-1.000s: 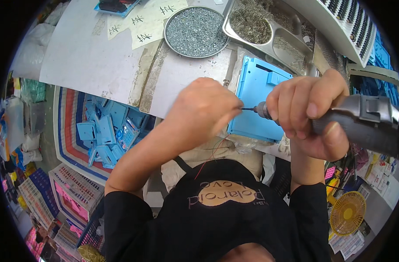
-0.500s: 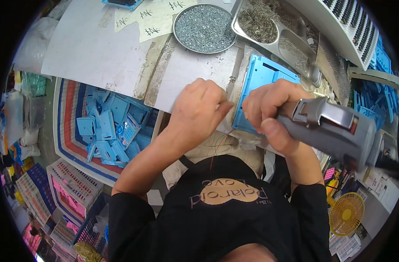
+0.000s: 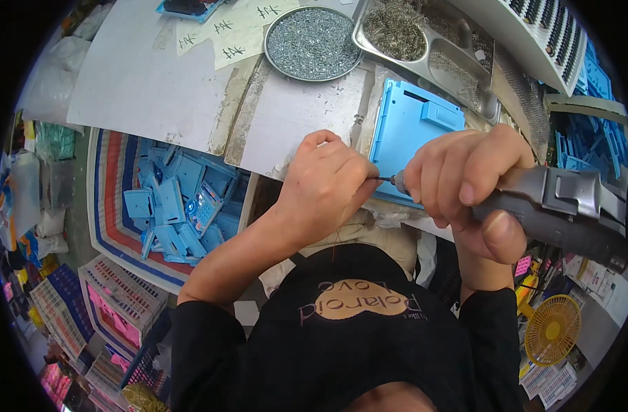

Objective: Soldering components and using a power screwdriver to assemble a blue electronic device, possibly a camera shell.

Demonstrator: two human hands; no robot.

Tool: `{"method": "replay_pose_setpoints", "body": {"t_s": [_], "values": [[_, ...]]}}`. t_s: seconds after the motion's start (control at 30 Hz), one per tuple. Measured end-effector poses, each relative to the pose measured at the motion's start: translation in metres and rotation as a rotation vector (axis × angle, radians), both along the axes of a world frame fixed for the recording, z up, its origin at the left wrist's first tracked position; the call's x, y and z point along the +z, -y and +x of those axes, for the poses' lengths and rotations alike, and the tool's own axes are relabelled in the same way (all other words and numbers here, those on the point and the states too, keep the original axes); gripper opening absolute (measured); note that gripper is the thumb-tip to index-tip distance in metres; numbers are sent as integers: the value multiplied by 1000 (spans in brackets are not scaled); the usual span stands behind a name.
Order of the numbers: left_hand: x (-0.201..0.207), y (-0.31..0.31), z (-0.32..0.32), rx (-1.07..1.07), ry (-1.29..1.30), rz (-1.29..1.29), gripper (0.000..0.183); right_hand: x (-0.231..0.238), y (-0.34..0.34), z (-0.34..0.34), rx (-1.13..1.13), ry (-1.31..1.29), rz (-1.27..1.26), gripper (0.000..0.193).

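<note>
Right hand (image 3: pixel 468 182) wrapped around the power driver (image 3: pixel 568 220), left hand (image 3: pixel 328 172) pinched at the bit (image 3: pixel 385 178), anything held there hidden: brace both, lest the tip scratch the blue casing (image 3: pixel 411 141) lying on the bench (image 3: pixel 297 113) just beyond.

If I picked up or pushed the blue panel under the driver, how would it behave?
The blue panel would probably feel stiff: its crisp edges and raised block look like hard moulded plastic. It may be light for its size, though its underside is hidden. Pushed, it would likely slide rather than tip, since it lies broad and flat.
</note>
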State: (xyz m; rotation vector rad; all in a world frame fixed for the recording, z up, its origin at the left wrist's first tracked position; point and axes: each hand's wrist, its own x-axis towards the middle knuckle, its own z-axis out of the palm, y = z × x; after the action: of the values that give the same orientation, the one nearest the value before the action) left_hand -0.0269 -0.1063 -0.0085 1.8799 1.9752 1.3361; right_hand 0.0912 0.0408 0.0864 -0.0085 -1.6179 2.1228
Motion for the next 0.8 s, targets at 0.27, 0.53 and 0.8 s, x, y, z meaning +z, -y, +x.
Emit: {"method": "replay_pose_setpoints", "body": {"t_s": [0.27, 0.53, 0.8], "values": [[18, -4, -13, -244, -85, -251, 53, -17, 14, 14, -7, 73, 88, 32], [2, -4, -2, -180, -86, -264, 48, -38, 13, 9, 66, -46, 468, 17], [17, -30, 3, -172, -98, -196, 41, -2, -54, 64, -97, -123, 304, 27]]}}
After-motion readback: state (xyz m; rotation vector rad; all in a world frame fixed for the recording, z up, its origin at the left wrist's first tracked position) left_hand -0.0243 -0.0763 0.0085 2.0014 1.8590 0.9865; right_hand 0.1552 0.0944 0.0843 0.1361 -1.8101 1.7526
